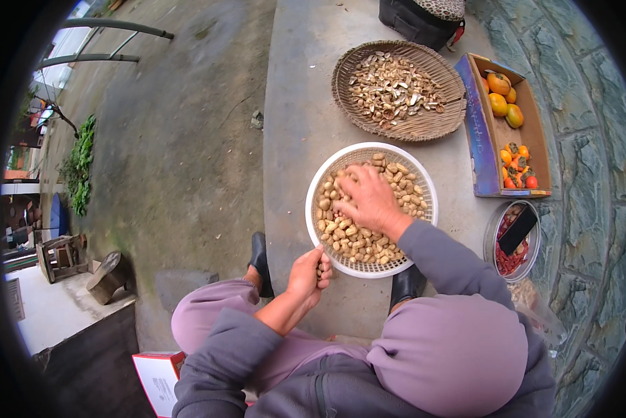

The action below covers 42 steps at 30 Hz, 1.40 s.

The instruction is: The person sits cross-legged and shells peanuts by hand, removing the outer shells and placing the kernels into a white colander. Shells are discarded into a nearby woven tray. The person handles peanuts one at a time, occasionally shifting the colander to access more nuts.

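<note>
A round white plastic basket [431,206] holds many unshelled peanuts [357,243] on the concrete in front of me. My right hand [368,198] reaches down into the basket, its fingers spread among the peanuts; whether it grips any is hidden and slightly blurred. My left hand [310,274] is at the basket's near left rim, its fingers curled around a few peanuts [320,269]. Beyond the basket lies a round woven bamboo tray [422,128] with a heap of peanut shells [391,89].
On the right stand a cardboard box [535,125] of persimmons and a round metal tin [536,251] with dried red peppers and a black phone [517,230]. A black bag [422,26] is at the top. The stone wall [579,172] runs along the right.
</note>
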{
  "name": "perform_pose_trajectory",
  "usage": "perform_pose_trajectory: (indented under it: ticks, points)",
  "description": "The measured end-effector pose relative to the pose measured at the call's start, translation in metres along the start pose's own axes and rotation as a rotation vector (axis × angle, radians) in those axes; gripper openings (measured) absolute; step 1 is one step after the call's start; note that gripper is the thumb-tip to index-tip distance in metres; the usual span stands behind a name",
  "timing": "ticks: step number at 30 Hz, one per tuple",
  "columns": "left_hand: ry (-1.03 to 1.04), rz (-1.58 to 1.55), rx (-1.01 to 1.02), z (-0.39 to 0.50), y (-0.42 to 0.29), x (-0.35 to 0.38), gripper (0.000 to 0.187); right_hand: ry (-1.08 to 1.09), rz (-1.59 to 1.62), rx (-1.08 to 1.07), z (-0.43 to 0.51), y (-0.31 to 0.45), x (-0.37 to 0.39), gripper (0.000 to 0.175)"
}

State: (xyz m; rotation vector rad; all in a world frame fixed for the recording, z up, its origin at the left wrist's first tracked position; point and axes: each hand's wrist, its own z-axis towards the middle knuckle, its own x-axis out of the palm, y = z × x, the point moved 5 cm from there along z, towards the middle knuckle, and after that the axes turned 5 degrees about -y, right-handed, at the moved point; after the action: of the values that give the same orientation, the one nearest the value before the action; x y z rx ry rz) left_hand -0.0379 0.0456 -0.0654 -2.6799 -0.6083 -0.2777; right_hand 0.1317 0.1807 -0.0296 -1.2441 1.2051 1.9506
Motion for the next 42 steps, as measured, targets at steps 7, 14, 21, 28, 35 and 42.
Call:
perform_pose_trajectory:
  ticks: [7, 14, 21, 28, 35, 42]
  points:
    - [0.013, -0.013, -0.012, -0.004, -0.001, 0.004, 0.03, 0.027, 0.071, -0.095, -0.072, 0.06, -0.02, 0.056]
    - [0.001, 0.039, 0.022, -0.002, -0.002, 0.002, 0.031, -0.059, -0.027, -0.304, -0.05, 0.063, 0.022, 0.053]
    - [0.027, 0.011, -0.005, -0.001, -0.001, 0.0, 0.031, 0.021, -0.176, -0.105, -0.045, 0.025, 0.005, 0.055]
    - [0.018, -0.022, -0.047, -0.005, -0.002, 0.001, 0.029, -0.068, -0.171, 0.243, -0.068, -0.044, -0.024, 0.064]
    - [0.026, -0.026, -0.065, -0.007, -0.003, 0.004, 0.028, -0.145, -0.099, 0.295, -0.052, -0.042, -0.007, 0.065]
    - [0.055, -0.072, -0.041, -0.012, -0.006, 0.003, 0.028, -0.285, 0.125, 0.115, 0.003, -0.007, -0.027, 0.018]
